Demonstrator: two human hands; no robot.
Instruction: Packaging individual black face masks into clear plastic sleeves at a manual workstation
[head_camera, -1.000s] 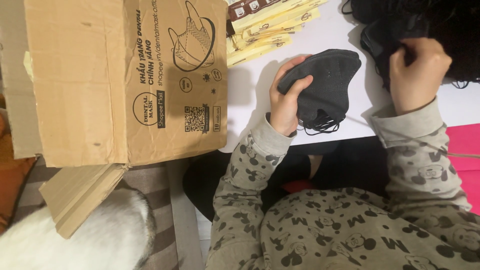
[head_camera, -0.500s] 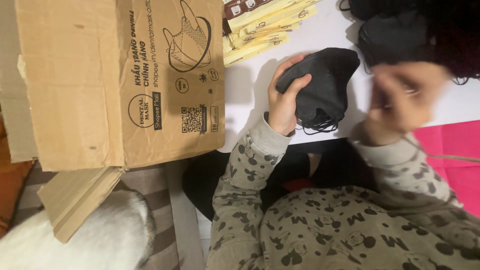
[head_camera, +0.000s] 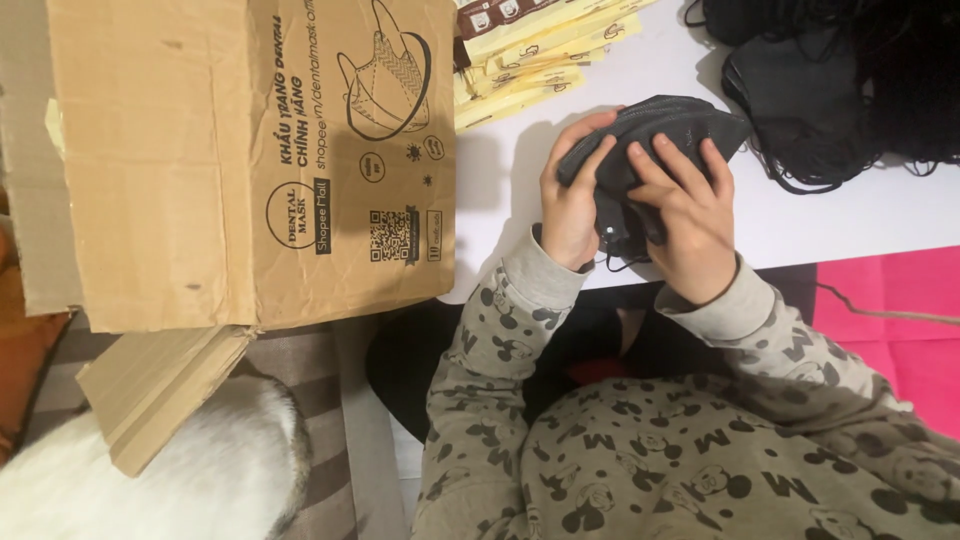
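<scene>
Both hands, left hand (head_camera: 572, 205) and right hand (head_camera: 690, 225), have fingers clenched on a black mask stack (head_camera: 650, 125) over the white bench (head_camera: 860, 225), right of the cardboard box (head_camera: 250, 160).

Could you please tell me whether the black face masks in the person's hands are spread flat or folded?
Folded: the stack of black fabric face masks shows a pointed folded end, clasped between left hand and right hand.
</scene>
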